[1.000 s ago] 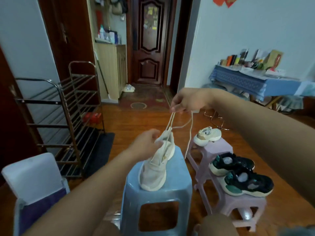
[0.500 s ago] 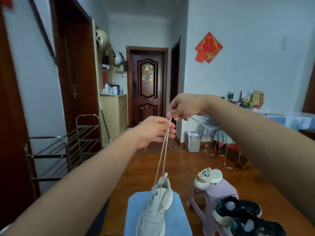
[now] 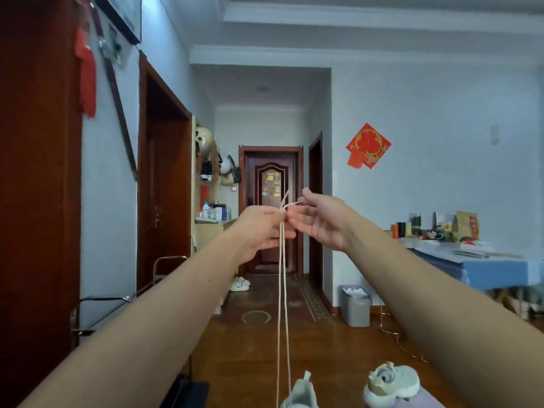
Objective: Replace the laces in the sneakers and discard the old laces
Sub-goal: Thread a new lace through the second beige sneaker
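Observation:
A white lace (image 3: 282,290) runs as two taut strands from a white sneaker (image 3: 300,394) at the bottom edge up to my left hand (image 3: 260,229). That hand pinches both strands near their tips, at about chest height. My right hand (image 3: 321,223) is just right of it, palm toward me and fingers spread. Its fingertips are close to the lace's loose ends, and it does not grip them. A second white sneaker (image 3: 393,381) stands on a pink stool (image 3: 418,403) at the lower right.
A grey waste bin (image 3: 354,309) stands on the wooden floor by the right wall. A table with a blue cloth (image 3: 497,273) and clutter is at the right. A metal shoe rack (image 3: 97,301) is at the left. Slippers (image 3: 240,283) lie before the far door.
The view has tilted up. Both hands rose and drew the lace up tight. My left hand moved from the shoe to pinch the strands, and my right hand let go and spread.

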`<state>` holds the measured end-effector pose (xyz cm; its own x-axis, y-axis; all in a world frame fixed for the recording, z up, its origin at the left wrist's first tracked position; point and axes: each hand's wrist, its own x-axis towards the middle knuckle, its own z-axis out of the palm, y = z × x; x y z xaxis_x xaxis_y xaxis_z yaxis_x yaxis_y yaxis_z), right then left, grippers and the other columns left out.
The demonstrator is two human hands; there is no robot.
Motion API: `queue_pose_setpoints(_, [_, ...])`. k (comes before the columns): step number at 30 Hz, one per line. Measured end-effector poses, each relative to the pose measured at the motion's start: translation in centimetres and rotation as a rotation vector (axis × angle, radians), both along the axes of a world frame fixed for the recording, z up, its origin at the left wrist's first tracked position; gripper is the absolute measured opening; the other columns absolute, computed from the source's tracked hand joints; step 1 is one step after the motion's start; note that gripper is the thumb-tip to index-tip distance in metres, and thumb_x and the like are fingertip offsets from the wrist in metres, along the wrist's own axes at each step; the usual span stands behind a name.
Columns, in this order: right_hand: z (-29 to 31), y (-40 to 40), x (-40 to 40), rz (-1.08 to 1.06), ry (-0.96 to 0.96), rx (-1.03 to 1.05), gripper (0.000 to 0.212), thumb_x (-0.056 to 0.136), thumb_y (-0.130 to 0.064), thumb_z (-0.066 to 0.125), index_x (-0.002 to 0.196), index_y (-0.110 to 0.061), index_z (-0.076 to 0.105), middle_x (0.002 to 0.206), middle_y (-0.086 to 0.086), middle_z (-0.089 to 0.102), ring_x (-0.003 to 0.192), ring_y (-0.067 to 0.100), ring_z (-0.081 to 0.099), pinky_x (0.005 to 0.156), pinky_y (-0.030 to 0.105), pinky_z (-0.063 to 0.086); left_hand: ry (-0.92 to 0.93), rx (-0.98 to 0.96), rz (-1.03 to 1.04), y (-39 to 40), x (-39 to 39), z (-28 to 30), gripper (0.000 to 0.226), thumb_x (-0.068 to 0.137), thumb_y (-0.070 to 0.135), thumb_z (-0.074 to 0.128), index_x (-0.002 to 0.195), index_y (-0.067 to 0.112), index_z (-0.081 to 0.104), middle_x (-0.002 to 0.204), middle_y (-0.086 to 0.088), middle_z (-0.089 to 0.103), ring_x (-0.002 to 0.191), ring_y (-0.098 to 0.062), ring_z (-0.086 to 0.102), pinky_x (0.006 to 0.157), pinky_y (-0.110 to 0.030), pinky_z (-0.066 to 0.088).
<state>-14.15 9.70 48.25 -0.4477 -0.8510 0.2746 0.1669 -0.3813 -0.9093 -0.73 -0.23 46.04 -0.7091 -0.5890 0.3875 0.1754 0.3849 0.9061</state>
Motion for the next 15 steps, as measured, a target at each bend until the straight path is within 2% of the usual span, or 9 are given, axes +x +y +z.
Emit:
queue_pose_setpoints(3, [-0.6, 0.0, 0.3, -0.070, 0.109, -0.005, 0.024, 0.101, -0.016, 0.059, 0.117, 0.002, 0.064, 0.113, 0.019, 0.069, 0.090, 0.022, 0.074, 0.074, 0.028, 0.059, 0.039, 0.020, 0.037, 0.0, 0.9, 1.1, 0.018, 0.104, 0.019, 0.057, 0.109, 0.011, 0.073, 0.100, -0.005, 0.079, 0.091, -0.016, 0.077, 0.075, -0.029, 0.058])
queue_pose_setpoints(7, [-0.3, 0.4, 1.6, -0.095, 0.321, -0.018, 0.019, 0.099, -0.014, 0.062, 0.113, -0.006, 0.071, 0.093, 0.008, 0.073, 0.070, 0.011, 0.065, 0.075, 0.028, 0.057, 0.028, -0.007, 0.043, 0.0, 1.5, 1.9, 0.018, 0.103, 0.022, 0.060, 0.111, 0.012, 0.074, 0.102, -0.005, 0.079, 0.094, -0.017, 0.077, 0.081, -0.033, 0.059])
queue_pose_setpoints(9, [0.1, 0.5, 2.4, -0.143, 0.394, -0.032, 0.017, 0.099, -0.016, 0.063, 0.109, -0.007, 0.074, 0.089, 0.008, 0.073, 0.065, 0.009, 0.061, 0.071, 0.026, 0.055, 0.012, -0.031, 0.024, 0.0, 1.6, 2.2, 0.020, 0.104, 0.024, 0.060, 0.114, 0.012, 0.072, 0.103, -0.006, 0.079, 0.095, -0.018, 0.077, 0.083, -0.034, 0.058])
queue_pose_setpoints(12, [0.6, 0.4, 3.1, -0.244, 0.473, -0.038, 0.016, 0.097, -0.016, 0.067, 0.103, -0.005, 0.076, 0.082, 0.011, 0.071, 0.062, 0.011, 0.059, 0.057, 0.022, 0.052, -0.018, -0.064, 0.012, 0.1, 1.8, 2.7, 0.019, 0.104, 0.021, 0.059, 0.116, 0.012, 0.071, 0.104, -0.007, 0.079, 0.096, -0.019, 0.077, 0.085, -0.035, 0.058])
queue_pose_setpoints(15, [0.7, 0.5, 3.4, -0.308, 0.479, -0.029, 0.013, 0.096, -0.012, 0.067, 0.100, -0.003, 0.075, 0.081, 0.012, 0.071, 0.058, 0.010, 0.058, 0.052, 0.020, 0.050, -0.056, -0.088, 0.016, 0.2, 1.9, 2.8, 0.020, 0.103, 0.019, 0.059, 0.117, 0.013, 0.072, 0.105, -0.008, 0.079, 0.095, -0.020, 0.077, 0.084, -0.035, 0.058])
